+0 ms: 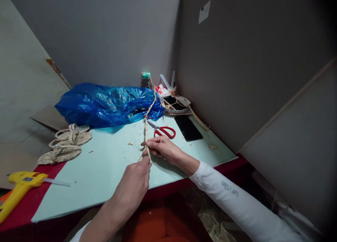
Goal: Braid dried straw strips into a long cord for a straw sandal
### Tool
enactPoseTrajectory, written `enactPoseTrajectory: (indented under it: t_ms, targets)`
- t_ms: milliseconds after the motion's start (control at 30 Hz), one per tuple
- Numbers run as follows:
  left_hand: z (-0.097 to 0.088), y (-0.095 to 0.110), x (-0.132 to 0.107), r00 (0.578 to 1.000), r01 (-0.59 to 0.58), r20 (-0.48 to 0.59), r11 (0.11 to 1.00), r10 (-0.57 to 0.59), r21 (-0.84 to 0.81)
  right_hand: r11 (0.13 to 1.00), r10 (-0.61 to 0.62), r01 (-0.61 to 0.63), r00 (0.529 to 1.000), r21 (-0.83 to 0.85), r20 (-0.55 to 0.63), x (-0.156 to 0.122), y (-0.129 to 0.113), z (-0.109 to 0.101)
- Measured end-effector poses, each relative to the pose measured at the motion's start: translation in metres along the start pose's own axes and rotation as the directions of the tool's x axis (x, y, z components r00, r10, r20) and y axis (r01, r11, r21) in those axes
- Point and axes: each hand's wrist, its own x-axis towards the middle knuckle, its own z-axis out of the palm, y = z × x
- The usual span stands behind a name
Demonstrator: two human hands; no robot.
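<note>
A thin braided straw cord (150,108) runs from the back of the table towards me, stretched up to my fingers. My right hand (163,148) pinches the braid near its lower end. Just below it, my left hand (137,175) is closed on the loose straw strands (149,153) that come out of the braid. Red-handled scissors (164,131) lie partly open right beyond my right hand. A small red bit shows on the cord close to the scissors' tip.
A blue plastic bag (105,105) fills the back left, with woven straw sandals (61,152) in front of it. At the left edge lies a yellow glue gun (27,180). A black phone (188,128) and a basket (176,111) holding items are at right, beside the grey partition (237,77).
</note>
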Motion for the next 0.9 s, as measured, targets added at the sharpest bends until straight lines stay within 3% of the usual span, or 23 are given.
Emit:
enactPoseTrajectory:
  t_ms: [133,200,267,333,400,467,567,633,733,800,900]
  targets:
    - [-0.024,-0.007,0.0,0.999,-0.047,0.013,0.999,0.047,-0.021,0.996,0.03,-0.035,0.998,0.084,0.056,-0.004,0.0,-0.003]
    - [-0.038,-0.012,0.005,0.992,-0.046,-0.125,0.989,0.028,-0.142,0.997,0.026,-0.03,0.998,0.072,0.049,-0.007,-0.003,-0.004]
    - [-0.045,-0.016,0.017,0.971,-0.006,-0.224,0.927,-0.085,-0.375,0.997,0.027,-0.03,0.999,0.069,0.044,-0.01,-0.005,-0.004]
    - [-0.042,-0.02,0.033,0.982,0.038,-0.118,0.757,-0.151,-0.652,0.996,0.013,-0.019,0.998,0.092,0.057,-0.012,-0.006,-0.003]
    - [-0.03,-0.022,0.049,0.992,0.097,0.033,0.573,-0.121,-0.814,0.996,-0.022,0.014,0.996,0.094,0.09,-0.013,-0.006,-0.002]
    - [-0.017,-0.025,0.06,0.984,0.175,0.175,0.449,-0.042,-0.876,0.998,-0.047,0.041,0.991,0.054,0.122,-0.014,-0.005,-0.003]
    - [-0.006,-0.03,0.066,0.97,0.236,0.238,0.363,-0.038,-0.902,0.982,-0.062,0.084,0.989,-0.166,0.131,-0.017,-0.009,-0.007]
    - [-0.005,-0.033,0.065,0.968,0.252,0.231,0.361,-0.102,-0.898,0.863,-0.128,0.169,0.985,-0.476,0.116,-0.02,-0.016,-0.009]
    - [-0.005,-0.037,0.061,0.962,0.252,0.186,0.388,-0.2,-0.887,0.428,-0.22,0.131,0.975,-0.894,0.038,-0.028,-0.028,-0.004]
    - [-0.004,-0.039,0.06,0.96,0.237,0.149,0.403,-0.238,-0.884,0.203,-0.223,0.013,0.974,-0.979,-0.033,-0.034,-0.033,0.007]
    - [-0.002,-0.039,0.058,0.953,0.216,0.1,0.411,-0.284,-0.886,0.05,-0.192,-0.018,0.981,-0.999,-0.028,-0.043,-0.029,0.029]
